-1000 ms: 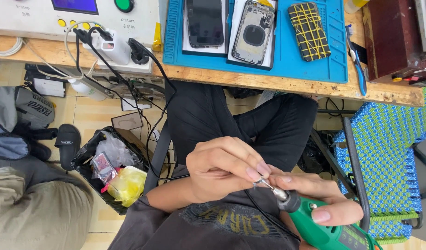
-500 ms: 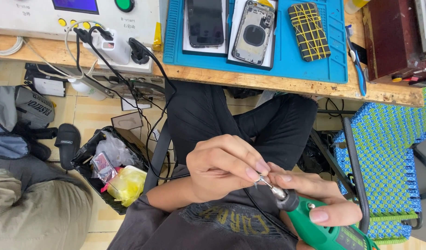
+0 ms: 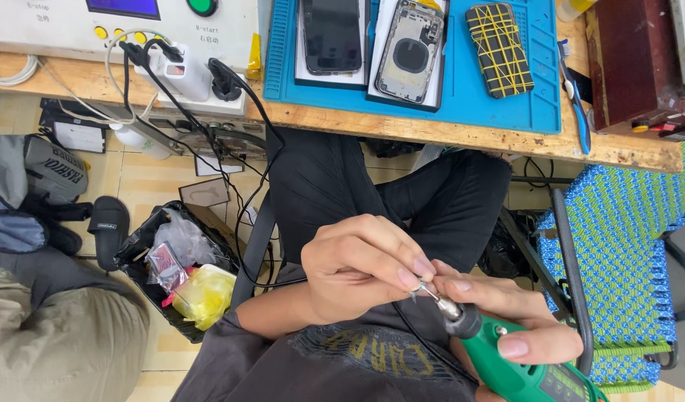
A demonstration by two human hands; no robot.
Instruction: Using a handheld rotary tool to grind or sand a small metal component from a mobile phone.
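Green plastic rotary tool point(image 3: 517, 365) with a black collar and a thin metal bit, gripped in the right hand point(image 3: 521, 320) low in the view, well below the front edge of the worn wooden tabletop point(image 3: 402, 132). Thumb laid along the green body, fingers wrapped beneath. Left hand point(image 3: 361, 268) closed in a pinch, fingertips point(image 3: 417, 274) pressed on the slim metal bit point(image 3: 430, 293) just ahead of the collar; whether anything smaller sits between those fingertips, too small to tell. Both hands over the lap, above black trousers and a dark grey shirt.

On the tabletop, a blue rubber work mat point(image 3: 462, 97). On the mat, a black phone with a dark screen point(image 3: 331, 33); just right of it, an opened silver phone housing with a round coil showing point(image 3: 411, 48); right again, a dark phone-sized block crossed by yellow rubber bands point(image 3: 499, 48). Off the mat's right edge, a blue toothbrush point(image 3: 577, 104) and a dark red box point(image 3: 633, 63). Left of the mat, a white machine panel with yellow buttons and a green one point(image 3: 119, 22), with a white power strip and black plugs point(image 3: 190, 74) in front.

Below the tabletop, left of the lap, a black bin bag with yellow and clear plastic waste point(image 3: 182, 275), a black slipper point(image 3: 108, 227), and another person's khaki-clad leg point(image 3: 59, 342). Right of the lap, a chair woven in blue and green point(image 3: 625, 246).
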